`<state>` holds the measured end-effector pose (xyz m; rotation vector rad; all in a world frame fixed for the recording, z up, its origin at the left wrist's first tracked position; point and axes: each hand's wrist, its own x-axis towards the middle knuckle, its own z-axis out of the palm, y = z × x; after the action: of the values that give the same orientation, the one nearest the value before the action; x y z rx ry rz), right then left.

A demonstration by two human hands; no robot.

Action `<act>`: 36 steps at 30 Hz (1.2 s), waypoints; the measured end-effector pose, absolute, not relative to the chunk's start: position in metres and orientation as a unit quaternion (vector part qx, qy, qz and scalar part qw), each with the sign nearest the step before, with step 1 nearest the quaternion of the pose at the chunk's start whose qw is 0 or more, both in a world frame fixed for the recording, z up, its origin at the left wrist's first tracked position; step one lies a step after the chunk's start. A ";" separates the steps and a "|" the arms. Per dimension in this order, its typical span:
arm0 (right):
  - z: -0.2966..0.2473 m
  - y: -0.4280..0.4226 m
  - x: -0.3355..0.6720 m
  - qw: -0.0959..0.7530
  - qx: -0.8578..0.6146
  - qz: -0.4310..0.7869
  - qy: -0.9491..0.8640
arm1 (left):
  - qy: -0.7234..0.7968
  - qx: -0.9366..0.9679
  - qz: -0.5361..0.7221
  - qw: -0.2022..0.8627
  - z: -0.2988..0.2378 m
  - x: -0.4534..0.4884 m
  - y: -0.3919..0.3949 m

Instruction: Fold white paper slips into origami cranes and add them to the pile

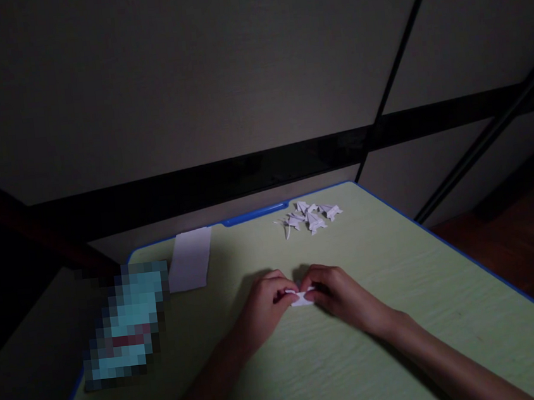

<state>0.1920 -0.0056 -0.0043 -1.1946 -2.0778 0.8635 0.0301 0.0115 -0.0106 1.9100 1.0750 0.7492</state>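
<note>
A small folded piece of white paper [301,299] is held low over the table, between my two hands. My left hand [270,298] pinches its left end between thumb and fingers. On the other side, my right hand [336,291] grips the right end in the same way. The fingers cover both ends of the paper, so only its middle shows. Beyond the hands, several folded white paper figures [316,221] lie in a loose cluster.
The green table [407,351] has a blue edge and a blue handle strip [256,214] at the back. White paper sheets [191,259] lie at the back left. Closer on the left is a blurred-out turquoise item [130,322]. Dark-striped cabinet panels [179,94] rise behind the table.
</note>
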 end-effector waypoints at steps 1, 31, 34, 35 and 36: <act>-0.005 -0.006 0.192 0.294 -0.450 0.323 -0.779 | 0.424 0.756 0.296 0.402 -0.011 0.029 0.012; 0.005 -0.020 0.193 0.154 -0.391 0.026 -0.907 | 0.305 0.935 0.180 0.014 -0.009 0.021 -0.003; 0.003 -0.024 0.190 0.128 -0.395 -0.040 -0.909 | 0.303 0.935 0.183 -0.018 -0.009 0.021 -0.008; 0.002 -0.027 0.189 0.122 -0.400 -0.057 -0.906 | 0.306 0.935 0.179 -0.027 -0.009 0.022 -0.010; 0.001 -0.030 0.187 0.118 -0.407 -0.070 -0.903 | 0.311 0.934 0.173 -0.035 -0.009 0.023 -0.013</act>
<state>0.1871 -0.0298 0.0006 -1.1910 -2.6420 -0.2059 0.0226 -0.0130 -0.0092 3.0018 0.9985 0.5565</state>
